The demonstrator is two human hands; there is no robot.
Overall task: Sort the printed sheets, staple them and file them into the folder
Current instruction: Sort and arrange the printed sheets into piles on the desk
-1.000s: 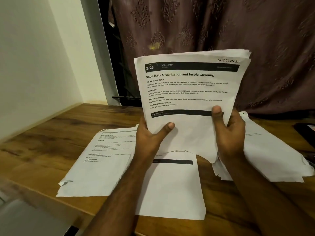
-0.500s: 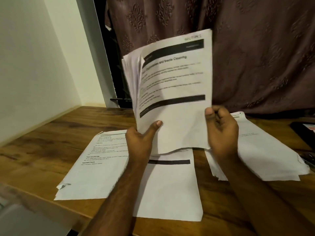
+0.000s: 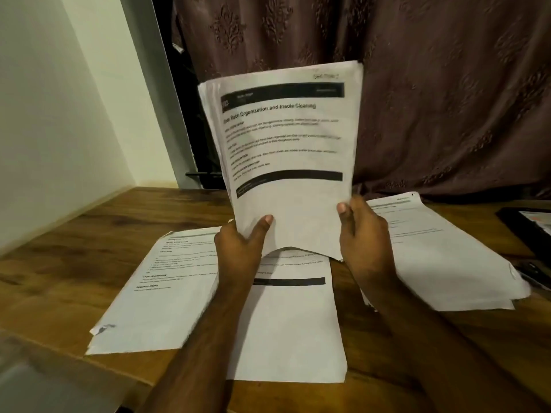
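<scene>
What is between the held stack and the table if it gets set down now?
Three paper piles lie on the table below the stack, which both the left hand and right hand grip. No folder is visible.

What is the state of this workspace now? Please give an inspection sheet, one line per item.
Surface: wooden table, bare wood at left.
Job's things: held stack of sheets upright above the table; left pile, middle pile, right pile lying flat. No stapler or folder seen.
Clutter: dark object at right edge, unclear.
Hands: left hand and right hand grip the stack's bottom corners.
Cables: nothing seen.
Surroundings: patterned curtain, pale wall.
</scene>
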